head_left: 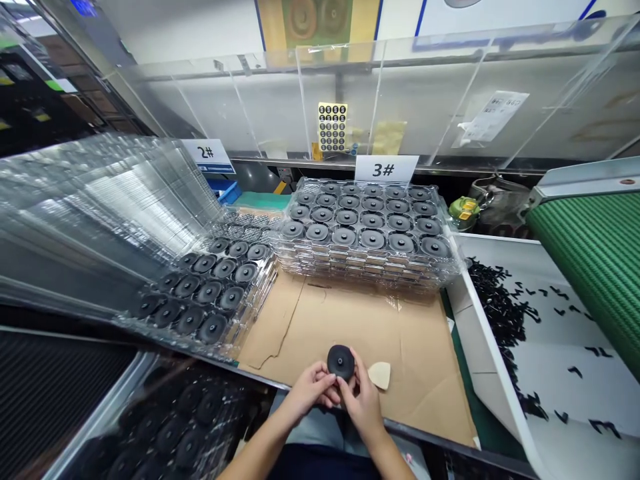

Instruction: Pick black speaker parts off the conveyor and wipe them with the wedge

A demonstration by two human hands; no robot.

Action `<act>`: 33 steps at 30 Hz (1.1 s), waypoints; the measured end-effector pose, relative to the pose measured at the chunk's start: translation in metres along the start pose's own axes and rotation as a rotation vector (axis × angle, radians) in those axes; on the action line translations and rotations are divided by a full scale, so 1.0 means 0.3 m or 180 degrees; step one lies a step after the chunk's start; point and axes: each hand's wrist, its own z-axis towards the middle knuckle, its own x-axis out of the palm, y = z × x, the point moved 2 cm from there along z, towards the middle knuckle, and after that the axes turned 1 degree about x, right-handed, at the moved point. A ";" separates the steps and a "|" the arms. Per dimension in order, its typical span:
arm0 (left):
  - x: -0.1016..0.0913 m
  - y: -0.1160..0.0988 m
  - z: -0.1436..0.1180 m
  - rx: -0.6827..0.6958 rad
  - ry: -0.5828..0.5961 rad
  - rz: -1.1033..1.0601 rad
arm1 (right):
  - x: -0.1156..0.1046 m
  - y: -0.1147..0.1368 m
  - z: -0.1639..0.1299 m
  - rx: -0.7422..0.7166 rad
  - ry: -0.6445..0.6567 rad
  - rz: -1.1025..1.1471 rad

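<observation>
A round black disc-shaped part (341, 361) with a small raised centre is held up between both hands near the front edge of the work surface. My left hand (314, 387) grips its lower left side, thumb and fingers pinched together. Along the right and lower edge, my right hand (361, 393) has its fingers wrapped round the disc. Just right of that hand lies a cream-coloured pad (380, 375) with one rounded end. Under it all is a sheet of brown cardboard (420, 360). The undersides of the fingers and the back of the disc are hidden.
Stacked clear trays of black discs (373, 238) stand at the back, below a "3#" sign (383, 169). More filled trays (207, 291) are at left beside tall clear empties (100, 207). At right, a white bin (540, 373) holds small black pieces, near a green conveyor belt (595, 247).
</observation>
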 end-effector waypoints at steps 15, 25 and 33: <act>0.033 0.001 -0.020 0.0324 -0.0280 0.0374 | -0.004 -0.019 -0.004 -0.0122 -0.0013 -0.0165; 0.020 0.005 -0.008 0.0255 -0.0211 0.0315 | -0.010 0.003 0.003 -0.0072 -0.0080 -0.0074; 0.014 0.004 -0.005 0.0200 -0.0178 0.0278 | -0.008 0.005 0.002 -0.0019 -0.0051 -0.0040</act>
